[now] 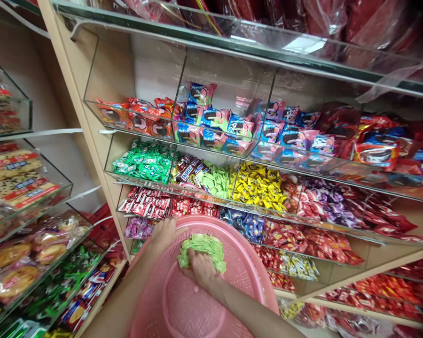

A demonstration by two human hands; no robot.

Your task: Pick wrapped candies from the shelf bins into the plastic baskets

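A pink plastic basket [255, 270] with perforated walls is in front of me, below the candy shelves. My left hand [165, 236] is closed over the basket's left far rim. Inside the basket, my right hand [202, 270] presses into a bunch of light green wrapped candies [206, 244], its fingers bent around the near side of the bunch. The candies hide some of the fingertips. Similar light green candies [216, 180] lie in a glass shelf bin beyond the basket, beside brown Snickers packets [188, 170].
Glass-fronted bins hold green candies [146, 162], yellow candies [259, 188] and blue biscuit packs [213, 117]. A glass shelf edge [232, 44] juts out above. Packaged breads [17, 178] fill shelves at left, past a wooden upright [77, 108].
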